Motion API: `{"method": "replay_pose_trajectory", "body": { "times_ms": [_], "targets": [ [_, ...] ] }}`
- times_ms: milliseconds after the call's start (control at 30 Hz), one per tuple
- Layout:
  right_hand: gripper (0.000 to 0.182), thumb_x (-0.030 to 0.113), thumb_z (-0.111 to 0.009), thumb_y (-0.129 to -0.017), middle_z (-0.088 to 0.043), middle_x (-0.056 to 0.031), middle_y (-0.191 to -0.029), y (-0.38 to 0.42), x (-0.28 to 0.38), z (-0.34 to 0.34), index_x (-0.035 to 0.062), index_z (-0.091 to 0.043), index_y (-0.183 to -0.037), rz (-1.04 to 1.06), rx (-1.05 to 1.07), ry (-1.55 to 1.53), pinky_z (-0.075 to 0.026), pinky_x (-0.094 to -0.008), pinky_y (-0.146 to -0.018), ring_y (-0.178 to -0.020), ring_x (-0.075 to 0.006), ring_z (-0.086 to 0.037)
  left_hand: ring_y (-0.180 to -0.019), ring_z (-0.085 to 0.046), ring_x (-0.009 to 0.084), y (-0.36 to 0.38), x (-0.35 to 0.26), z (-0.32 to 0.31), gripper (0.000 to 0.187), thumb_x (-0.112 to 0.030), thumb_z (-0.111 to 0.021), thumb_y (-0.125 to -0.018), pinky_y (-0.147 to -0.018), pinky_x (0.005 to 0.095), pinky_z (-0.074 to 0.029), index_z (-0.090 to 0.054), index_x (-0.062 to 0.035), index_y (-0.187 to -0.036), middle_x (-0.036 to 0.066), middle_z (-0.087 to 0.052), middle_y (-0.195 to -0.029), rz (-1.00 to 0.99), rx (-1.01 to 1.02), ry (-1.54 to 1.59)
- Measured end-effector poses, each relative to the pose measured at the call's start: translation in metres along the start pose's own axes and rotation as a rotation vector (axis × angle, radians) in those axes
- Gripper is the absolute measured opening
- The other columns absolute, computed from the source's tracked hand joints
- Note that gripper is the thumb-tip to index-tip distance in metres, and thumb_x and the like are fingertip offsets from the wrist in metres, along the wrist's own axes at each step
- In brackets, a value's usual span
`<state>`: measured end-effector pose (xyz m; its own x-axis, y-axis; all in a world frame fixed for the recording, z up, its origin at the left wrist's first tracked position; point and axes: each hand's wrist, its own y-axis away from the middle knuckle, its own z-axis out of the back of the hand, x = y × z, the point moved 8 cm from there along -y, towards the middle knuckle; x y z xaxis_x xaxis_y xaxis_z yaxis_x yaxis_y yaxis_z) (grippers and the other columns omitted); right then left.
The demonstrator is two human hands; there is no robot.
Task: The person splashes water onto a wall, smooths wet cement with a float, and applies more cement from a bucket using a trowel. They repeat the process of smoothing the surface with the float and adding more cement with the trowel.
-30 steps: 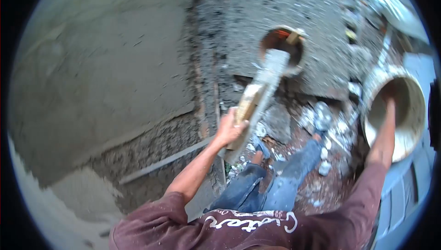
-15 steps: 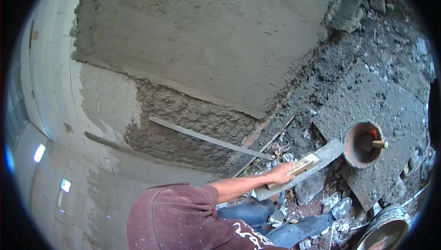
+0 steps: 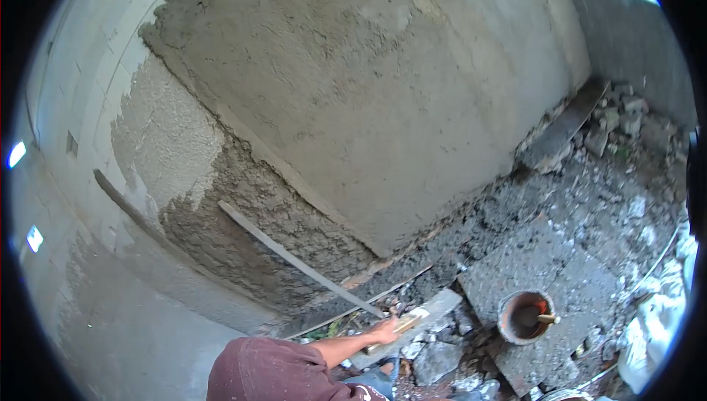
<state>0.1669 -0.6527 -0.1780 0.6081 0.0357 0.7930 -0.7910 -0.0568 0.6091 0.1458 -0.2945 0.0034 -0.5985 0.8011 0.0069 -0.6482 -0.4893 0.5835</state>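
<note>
My left hand [image 3: 383, 332] is closed round the wooden handle of a long plastering float [image 3: 440, 305]. The float's board is grey with mortar and is held low over rubble near the foot of the wall. My right hand is out of view. Just beyond the float, a long straightedge [image 3: 294, 257] leans across rough mortar [image 3: 243, 235] on the wall. To the right stands a round bucket [image 3: 505, 321] with grey mix inside. A tool's wooden handle [image 3: 548, 319] sticks out over its rim.
Smoothed wet plaster [image 3: 353, 106] covers much of the wall, beside bare blocks [image 3: 110, 55]. Mortar-covered boards [image 3: 508, 268] lie on the ground. Stones [image 3: 438, 363], white sacks [image 3: 655, 338], a plank [image 3: 567, 128] and another bucket's rim [image 3: 565, 395] are around.
The view has swung up and right, showing more wall and a corner. My left hand still grips the float. A hand seen at the lower-right bucket is now out of view.
</note>
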Motion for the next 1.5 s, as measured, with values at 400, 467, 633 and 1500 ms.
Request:
{"method": "replay_pose_trajectory", "body": {
  "times_ms": [400, 467, 633, 1500],
  "targets": [
    [0.039, 0.034, -0.055, -0.088, -0.06, -0.0122, -0.103, 0.041, 0.048, -0.01, 0.0086, -0.056, -0.118, 0.05, 0.025, 0.015, -0.048, -0.0436, -0.078, -0.09, -0.0247, -0.058, -0.107, -0.058, 0.0346, 0.022, 0.081, 0.005, 0.052, -0.026, -0.059, -0.075, -0.089, 0.043, -0.047, -0.05, -0.0009, -0.12, 0.022, -0.059, -0.114, 0.271, -0.057, 0.058],
    [0.039, 0.033, -0.055, -0.088, -0.06, -0.0124, -0.104, 0.034, 0.049, -0.002, 0.0086, -0.056, -0.118, 0.051, 0.001, 0.01, -0.047, -0.0439, -0.078, -0.091, -0.025, -0.058, -0.109, -0.057, 0.0341, 0.022, 0.086, -0.005, 0.053, -0.025, -0.06, -0.075, -0.09, 0.0427, -0.046, -0.051, -0.0006, -0.121, 0.022, -0.058, -0.115, 0.269, -0.004, 0.062],
    [0.037, 0.032, -0.055, -0.088, -0.06, -0.0128, -0.105, 0.019, 0.051, 0.027, 0.0087, -0.057, -0.117, 0.053, -0.083, 0.021, -0.047, -0.0444, -0.08, -0.092, -0.0257, -0.057, -0.11, -0.054, 0.0354, 0.032, 0.069, -0.006, 0.053, -0.03, -0.057, -0.074, -0.092, 0.0422, -0.044, -0.051, 0.0032, -0.116, 0.024, -0.057, -0.116, 0.201, 0.029, 0.16],
    [0.03, 0.034, -0.064, -0.082, -0.06, -0.0129, -0.094, 0.035, 0.061, 0.084, 0.0093, -0.06, -0.098, 0.362, 0.041, 0.537, -0.045, -0.0423, -0.076, -0.084, -0.0252, -0.057, -0.126, -0.039, 0.0357, 0.08, 0.323, -0.042, 0.084, -0.035, -0.06, -0.069, -0.104, 0.0399, -0.034, -0.026, 0.0008, -0.137, 0.025, -0.037, -0.137, 0.547, -0.055, 0.707]
  ]
}}
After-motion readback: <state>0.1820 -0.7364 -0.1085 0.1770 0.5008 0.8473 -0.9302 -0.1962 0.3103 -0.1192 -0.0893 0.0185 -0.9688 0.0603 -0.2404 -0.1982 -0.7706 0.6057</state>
